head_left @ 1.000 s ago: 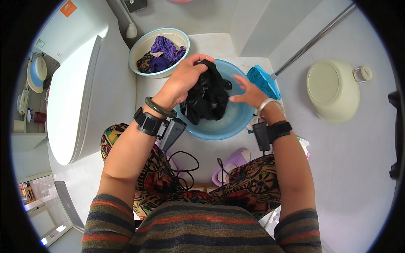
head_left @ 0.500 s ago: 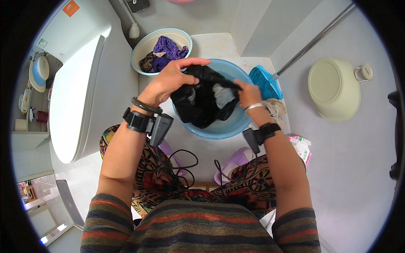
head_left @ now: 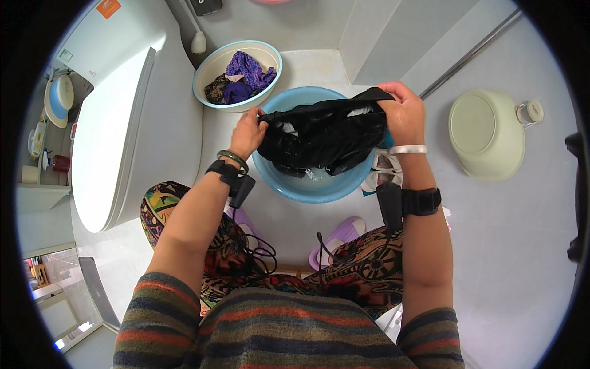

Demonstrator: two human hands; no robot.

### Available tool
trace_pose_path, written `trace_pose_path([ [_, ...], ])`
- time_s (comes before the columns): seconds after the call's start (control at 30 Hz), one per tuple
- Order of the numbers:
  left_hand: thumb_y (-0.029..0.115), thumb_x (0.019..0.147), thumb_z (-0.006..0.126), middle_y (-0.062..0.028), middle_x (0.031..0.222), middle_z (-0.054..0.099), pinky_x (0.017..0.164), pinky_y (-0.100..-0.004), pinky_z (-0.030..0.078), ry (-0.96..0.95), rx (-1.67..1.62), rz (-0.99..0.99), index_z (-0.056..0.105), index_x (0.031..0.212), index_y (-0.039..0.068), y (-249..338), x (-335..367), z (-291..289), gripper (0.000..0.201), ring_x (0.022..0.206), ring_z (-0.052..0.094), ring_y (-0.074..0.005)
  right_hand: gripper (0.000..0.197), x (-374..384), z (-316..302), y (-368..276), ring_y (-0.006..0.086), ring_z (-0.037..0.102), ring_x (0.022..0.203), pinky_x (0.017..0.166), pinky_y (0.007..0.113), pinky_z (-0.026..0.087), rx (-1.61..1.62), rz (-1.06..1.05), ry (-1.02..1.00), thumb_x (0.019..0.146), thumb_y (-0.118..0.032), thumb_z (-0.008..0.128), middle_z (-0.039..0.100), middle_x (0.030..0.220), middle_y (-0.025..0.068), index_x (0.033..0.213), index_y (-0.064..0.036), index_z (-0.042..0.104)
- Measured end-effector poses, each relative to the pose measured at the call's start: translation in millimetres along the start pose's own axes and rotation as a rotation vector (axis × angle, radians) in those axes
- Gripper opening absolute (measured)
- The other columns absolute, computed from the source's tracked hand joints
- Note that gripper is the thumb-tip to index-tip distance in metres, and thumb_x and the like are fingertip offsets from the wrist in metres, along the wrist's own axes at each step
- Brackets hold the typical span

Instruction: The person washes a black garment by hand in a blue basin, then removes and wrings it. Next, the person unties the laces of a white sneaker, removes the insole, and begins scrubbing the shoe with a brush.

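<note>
A wet black garment (head_left: 322,135) is stretched out sideways over a light blue basin (head_left: 307,195), with pale patches on it and its lower edge hanging down to the water. My left hand (head_left: 247,132) is closed on the garment's left end, above the basin's left rim. At the right end my right hand (head_left: 402,114) grips the bunched cloth, just past the basin's right rim. Cloudy water shows in the basin below the garment. The fabric hides most of the basin's inside.
Behind and left stands a cream basin (head_left: 200,86) with purple and dark clothes (head_left: 243,77). A white toilet (head_left: 114,141) fills the left side. Pale shoes (head_left: 378,172) lie by the blue basin's right rim. An upturned pale green tub (head_left: 482,132) is at the right.
The black garment was bunched up; now it is pulled out wide. My right hand has moved right and upward with its end, and my left hand is lower and more closed.
</note>
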State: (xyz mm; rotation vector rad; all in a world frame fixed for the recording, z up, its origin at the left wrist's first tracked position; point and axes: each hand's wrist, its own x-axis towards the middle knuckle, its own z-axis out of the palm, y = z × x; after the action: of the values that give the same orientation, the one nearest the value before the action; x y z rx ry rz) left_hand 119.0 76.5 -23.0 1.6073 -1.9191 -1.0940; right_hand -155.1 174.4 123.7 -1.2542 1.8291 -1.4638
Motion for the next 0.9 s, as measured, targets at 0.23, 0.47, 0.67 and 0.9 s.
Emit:
trace_pose_path([
  [0.23,0.018,0.100,0.038,-0.0072,0.114,0.056,0.073,-0.0398,0.055,-0.300,-0.992,-0.403,0.043,0.125,0.016,19.8,5.6,5.9,0.026,0.091,0.058,-0.0230,0.019,4.2,-19.2,20.5,0.0126,0.063,0.066,0.057,0.028,0.049,-0.068,0.220,-0.100,0.085,-0.021,0.062,0.065,0.083,0.0041,0.099,-0.0075,0.061],
  [0.47,0.022,0.101,0.037,-0.0057,0.131,0.048,0.101,-0.0570,0.037,-0.322,-0.897,-0.376,0.042,0.130,0.019,33.4,-5.1,-7.5,0.030,0.116,0.051,-0.0253,0.024,2.5,-27.7,60.9,0.0135,0.060,0.080,0.072,0.032,0.050,-0.079,0.581,-0.238,0.091,-0.027,0.055,0.063,0.098,0.0003,0.113,-0.0162,0.054],
  [0.67,0.016,0.097,0.046,-0.0028,0.111,0.056,0.091,-0.0413,0.045,-0.192,-0.975,-0.317,0.046,0.122,0.014,27.9,-4.0,-8.3,0.025,0.103,0.055,-0.0191,0.031,-3.0,-24.5,66.1,0.0192,0.062,0.083,0.074,0.033,0.051,0.326,0.568,-0.248,0.085,-0.004,0.056,0.063,0.097,0.0070,0.116,-0.0076,0.052],
  [0.9,-0.009,0.069,0.064,-0.0072,0.107,0.054,0.084,-0.0335,0.049,-0.291,-0.343,0.025,0.055,0.122,0.011,3.1,3.3,-38.5,0.058,0.093,0.057,-0.0212,0.037,-4.7,-28.3,109.6,0.0306,0.061,0.093,0.080,0.039,0.050,-0.487,-0.039,-0.129,0.076,0.001,0.063,0.056,0.110,0.0128,0.109,-0.0137,0.059],
])
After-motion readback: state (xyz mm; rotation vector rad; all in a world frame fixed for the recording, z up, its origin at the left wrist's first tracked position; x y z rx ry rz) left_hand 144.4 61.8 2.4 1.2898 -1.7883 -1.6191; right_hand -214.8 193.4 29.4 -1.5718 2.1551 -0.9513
